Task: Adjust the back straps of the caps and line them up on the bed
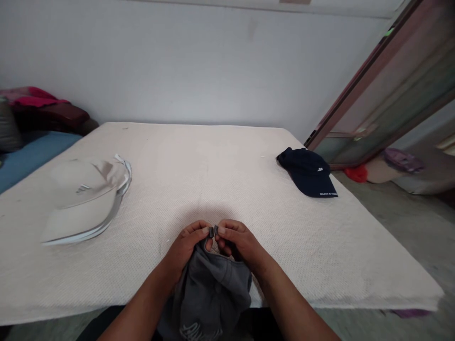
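Observation:
A dark grey cap [218,289] hangs at the table's front edge, its back strap opening toward the far side and light lettering low on its crown. My left hand [190,244] is closed, pinching one end of the cap's strap between thumb and fingers. Opposite it, my right hand [240,241] pinches the other strap end. The two small strap ends sit very close together between my fingertips; whether they touch I cannot tell. The brim of the grey cap is out of view.
Stacked cream and white caps [88,194] lie on the left of the white-covered table [202,161]. A navy cap [307,170] rests near the right edge. Behind the table stands a pale wall [199,66]; a blue surface [39,154] adjoins at left.

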Action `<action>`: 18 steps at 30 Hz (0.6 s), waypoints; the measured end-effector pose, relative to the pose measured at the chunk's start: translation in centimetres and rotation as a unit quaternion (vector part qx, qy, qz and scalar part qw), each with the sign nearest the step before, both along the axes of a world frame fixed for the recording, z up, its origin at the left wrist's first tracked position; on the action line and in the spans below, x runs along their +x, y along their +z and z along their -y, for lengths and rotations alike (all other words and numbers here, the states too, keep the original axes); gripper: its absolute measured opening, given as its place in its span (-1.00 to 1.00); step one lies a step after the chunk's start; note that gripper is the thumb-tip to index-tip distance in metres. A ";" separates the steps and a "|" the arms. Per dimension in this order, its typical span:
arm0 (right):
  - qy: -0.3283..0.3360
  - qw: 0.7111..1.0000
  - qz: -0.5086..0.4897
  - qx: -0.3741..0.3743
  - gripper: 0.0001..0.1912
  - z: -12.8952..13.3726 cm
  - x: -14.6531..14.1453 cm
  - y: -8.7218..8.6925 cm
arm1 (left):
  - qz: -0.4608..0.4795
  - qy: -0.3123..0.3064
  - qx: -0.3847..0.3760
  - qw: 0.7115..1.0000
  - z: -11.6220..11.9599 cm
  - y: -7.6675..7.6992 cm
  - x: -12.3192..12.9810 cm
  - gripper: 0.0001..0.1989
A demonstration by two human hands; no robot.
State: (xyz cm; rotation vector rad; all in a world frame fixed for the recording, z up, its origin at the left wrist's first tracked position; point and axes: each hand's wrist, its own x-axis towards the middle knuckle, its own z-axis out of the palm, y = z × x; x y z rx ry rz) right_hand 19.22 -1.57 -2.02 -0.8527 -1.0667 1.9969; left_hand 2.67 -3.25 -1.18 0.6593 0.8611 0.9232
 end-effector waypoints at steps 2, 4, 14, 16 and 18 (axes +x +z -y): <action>0.004 1.000 0.000 -0.007 -0.75 0.1 -0.1 -0.2 | -0.003 0.004 0.002 1.000 -0.1 0.1 0.1 -0.86; 0.002 1.000 0.004 -0.006 -0.74 0.1 -0.2 -0.4 | -0.010 0.005 0.009 1.000 -0.1 0.3 0.2 -0.85; 0.015 0.997 0.046 0.056 -0.69 -0.1 0.2 -0.2 | -0.034 0.007 0.035 0.999 0.2 0.2 0.4 -0.84; 0.020 0.995 0.066 0.075 -0.69 -0.2 0.5 -0.1 | -0.055 0.004 0.032 0.998 0.2 0.2 0.2 -0.84; 0.029 0.993 0.084 0.084 -0.69 -0.2 0.7 0.0 | -0.072 0.003 0.027 0.997 0.2 0.3 0.1 -0.83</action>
